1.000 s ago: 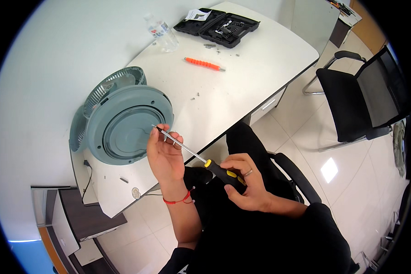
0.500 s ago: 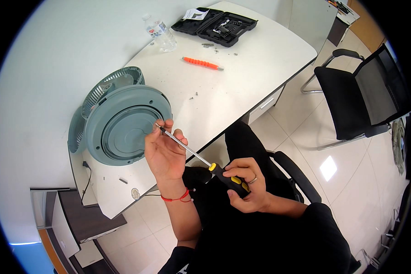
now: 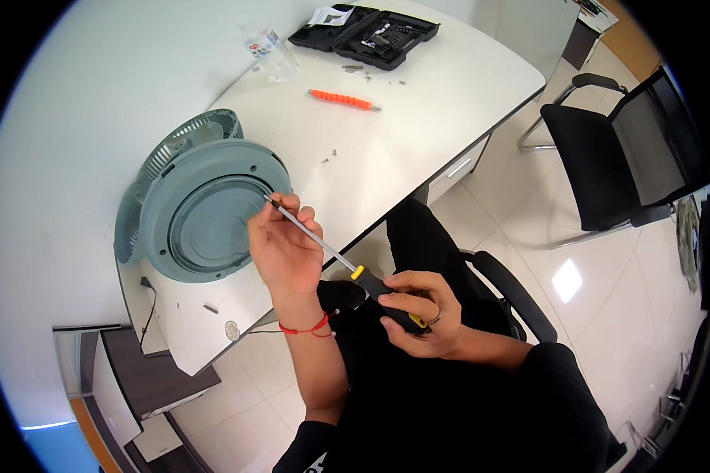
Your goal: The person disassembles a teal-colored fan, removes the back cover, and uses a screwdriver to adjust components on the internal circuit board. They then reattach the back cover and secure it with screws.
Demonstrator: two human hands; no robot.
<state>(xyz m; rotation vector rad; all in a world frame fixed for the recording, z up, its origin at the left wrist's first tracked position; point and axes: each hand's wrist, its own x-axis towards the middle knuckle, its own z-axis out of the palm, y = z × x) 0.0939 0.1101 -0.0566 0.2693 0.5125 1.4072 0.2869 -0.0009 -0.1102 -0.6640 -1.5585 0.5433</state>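
Observation:
A screwdriver (image 3: 329, 249) with a black and yellow handle and a long metal shaft slants across the middle of the view. The fingers of my right hand (image 3: 430, 317) are wrapped round its handle. Near the tip, the thumb and fingertips of my left hand (image 3: 288, 256) pinch the shaft, palm turned up. Just beyond the left fingertips stands a grey-green electric fan, its round base (image 3: 217, 229) tipped up toward me and its slatted guard (image 3: 183, 142) behind. The screwdriver's tip shows in front of the base's rim; whether it touches cannot be made out.
On the white table (image 3: 418, 102) lie an orange flexible shaft (image 3: 344, 100), several small screws and an open black tool case (image 3: 386, 39). A clear bottle (image 3: 272, 55) stands by the wall. A power cord (image 3: 151, 311) hangs at the near left edge. To the right is a black chair (image 3: 596, 158).
My left fingertips and the screwdriver's tip have moved slightly up and left. My right fingers have shifted round the handle. The table's contents sit slightly higher in view.

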